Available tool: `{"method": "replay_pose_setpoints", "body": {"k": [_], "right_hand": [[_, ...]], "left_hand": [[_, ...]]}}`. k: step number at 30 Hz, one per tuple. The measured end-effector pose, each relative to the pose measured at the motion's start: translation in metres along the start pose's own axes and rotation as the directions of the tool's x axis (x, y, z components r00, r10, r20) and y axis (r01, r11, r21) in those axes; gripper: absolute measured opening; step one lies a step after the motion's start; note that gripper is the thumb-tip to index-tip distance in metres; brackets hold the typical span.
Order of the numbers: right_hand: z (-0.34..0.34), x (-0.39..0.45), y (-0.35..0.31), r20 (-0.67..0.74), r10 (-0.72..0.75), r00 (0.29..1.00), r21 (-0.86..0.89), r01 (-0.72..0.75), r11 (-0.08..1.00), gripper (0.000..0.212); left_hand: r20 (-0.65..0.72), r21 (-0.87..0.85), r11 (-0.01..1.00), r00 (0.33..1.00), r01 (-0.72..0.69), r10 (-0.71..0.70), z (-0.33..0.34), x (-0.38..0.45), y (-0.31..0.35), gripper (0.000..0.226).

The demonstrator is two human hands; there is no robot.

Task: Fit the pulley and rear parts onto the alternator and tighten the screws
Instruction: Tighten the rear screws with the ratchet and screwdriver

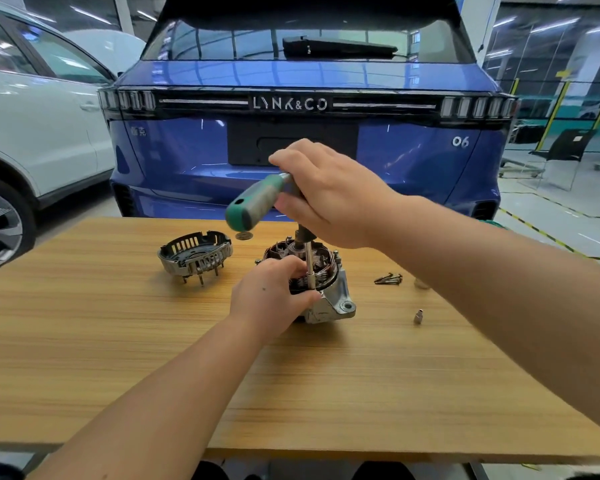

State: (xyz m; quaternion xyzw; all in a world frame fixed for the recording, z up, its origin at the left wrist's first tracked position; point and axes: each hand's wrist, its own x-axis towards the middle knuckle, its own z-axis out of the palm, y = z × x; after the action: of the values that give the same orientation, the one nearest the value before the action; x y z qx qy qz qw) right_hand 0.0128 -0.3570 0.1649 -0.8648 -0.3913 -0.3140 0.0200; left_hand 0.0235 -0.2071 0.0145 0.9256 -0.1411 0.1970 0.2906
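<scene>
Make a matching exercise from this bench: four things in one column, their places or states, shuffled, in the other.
1. tool handle
2. rear cover
3. loose screws
4. small socket

A. lying right of the alternator, further from the person
B. gripped by the right hand
C. alone, right of the alternator, nearer the person
D. left of the alternator

Pairs: 1-B, 2-D, 3-A, 4-C
</scene>
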Motion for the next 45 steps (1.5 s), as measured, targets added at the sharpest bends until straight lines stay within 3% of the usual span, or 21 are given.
{"method": "replay_pose_setpoints", "body": {"k": [4,8,10,13,14,15,16,17,19,20,22,24,26,28,31,33,35,37,39,43,45], "right_hand": [[-0.022,0.007,0.006,0.179,-0.047,0.983,-0.037,0.054,0.998,0.064],[-0.033,0.023,0.006,0.270,-0.046,0.962,-0.185,0.098,0.978,0.048],[-0.034,0.035,0.003,0.296,0.060,0.953,-0.207,0.002,0.978,0.051],[-0.036,0.049,0.002,0.373,0.350,0.859,-0.021,-0.370,0.929,0.051],[-0.036,0.050,0.004,0.423,0.450,0.787,0.113,-0.539,0.835,0.044],[-0.036,0.049,0.005,0.497,0.521,0.694,0.277,-0.696,0.662,0.036],[-0.036,0.045,0.005,0.576,0.545,0.609,0.448,-0.793,0.412,0.029],[-0.035,0.041,0.004,0.630,0.539,0.558,0.597,-0.793,0.124,0.022],[-0.025,0.033,0.001,0.650,0.561,0.513,0.743,-0.582,-0.330,0.014],[-0.018,0.029,-0.001,0.641,0.594,0.485,0.766,-0.451,-0.459,0.012],[-0.003,0.023,-0.007,0.578,0.663,0.475,0.806,-0.208,-0.554,0.008],[0.011,0.014,-0.010,0.459,0.716,0.525,0.859,-0.059,-0.508,0.007],[0.021,0.007,-0.013,0.278,0.765,0.581,0.938,0.009,-0.348,0.009],[0.026,0.003,-0.016,0.065,0.776,0.627,0.998,-0.053,-0.041,0.003],[0.029,-0.004,-0.018,-0.218,0.660,0.719,0.877,-0.151,0.455,0.015],[0.029,-0.006,-0.015,-0.355,0.570,0.740,0.727,-0.164,0.667,0.019],[0.027,-0.005,-0.011,-0.429,0.460,0.778,0.578,-0.154,0.801,0.022],[0.027,-0.007,-0.008,-0.378,0.393,0.838,0.503,-0.171,0.848,0.025],[0.026,-0.013,-0.007,-0.215,0.375,0.902,0.576,-0.193,0.795,0.032],[0.018,-0.016,-0.012,0.127,0.410,0.903,0.893,-0.284,0.350,0.048],[0.014,-0.013,-0.011,0.172,0.376,0.910,0.926,-0.279,0.253,0.044]], "left_hand": [[-0.011,0.006,1.000,1.000,-0.019,0.019,0.000,-0.001,0.000,0.036],[-0.002,0.010,1.000,1.000,-0.026,0.026,0.000,-0.003,0.000,0.043],[-0.001,0.009,0.999,0.999,-0.034,0.034,-0.001,-0.004,0.000,0.046],[0.013,0.020,0.999,1.000,-0.025,0.025,-0.001,-0.003,0.002,0.047],[0.018,0.024,1.000,1.000,-0.018,0.018,-0.002,-0.002,0.002,0.047],[0.023,0.027,1.000,1.000,-0.011,0.010,-0.001,-0.002,0.002,0.047],[0.027,0.030,1.000,1.000,-0.003,0.002,-0.001,-0.001,0.002,0.048],[0.032,0.032,0.999,0.999,0.007,-0.008,-0.001,-0.001,0.002,0.049],[0.043,0.037,0.999,0.999,0.021,-0.023,0.000,0.000,0.001,0.050],[0.043,0.040,0.999,0.999,0.023,-0.025,0.000,0.000,0.001,0.050],[0.035,0.044,0.999,0.999,0.021,-0.022,0.001,0.000,0.000,0.050],[0.029,0.045,0.999,0.999,0.016,-0.018,0.002,0.000,0.000,0.049],[0.027,0.040,0.999,0.999,0.016,-0.017,0.002,0.000,0.000,0.049],[0.027,0.038,0.999,0.999,0.021,-0.022,0.002,0.000,0.000,0.048],[0.034,0.040,0.999,0.999,0.020,-0.022,0.002,0.000,0.001,0.048],[0.033,0.038,0.999,0.999,0.018,-0.020,0.001,-0.001,0.002,0.050],[0.032,0.037,0.999,0.999,0.018,-0.019,0.000,-0.002,0.003,0.050],[0.029,0.038,0.999,0.999,0.018,-0.019,0.000,-0.002,0.004,0.049],[0.026,0.040,0.999,1.000,0.016,-0.017,0.000,-0.003,0.004,0.048],[0.031,0.039,0.999,0.999,0.017,-0.018,-0.001,-0.004,0.005,0.046],[0.033,0.039,0.999,0.999,0.015,-0.016,-0.001,-0.004,0.005,0.046]]}}
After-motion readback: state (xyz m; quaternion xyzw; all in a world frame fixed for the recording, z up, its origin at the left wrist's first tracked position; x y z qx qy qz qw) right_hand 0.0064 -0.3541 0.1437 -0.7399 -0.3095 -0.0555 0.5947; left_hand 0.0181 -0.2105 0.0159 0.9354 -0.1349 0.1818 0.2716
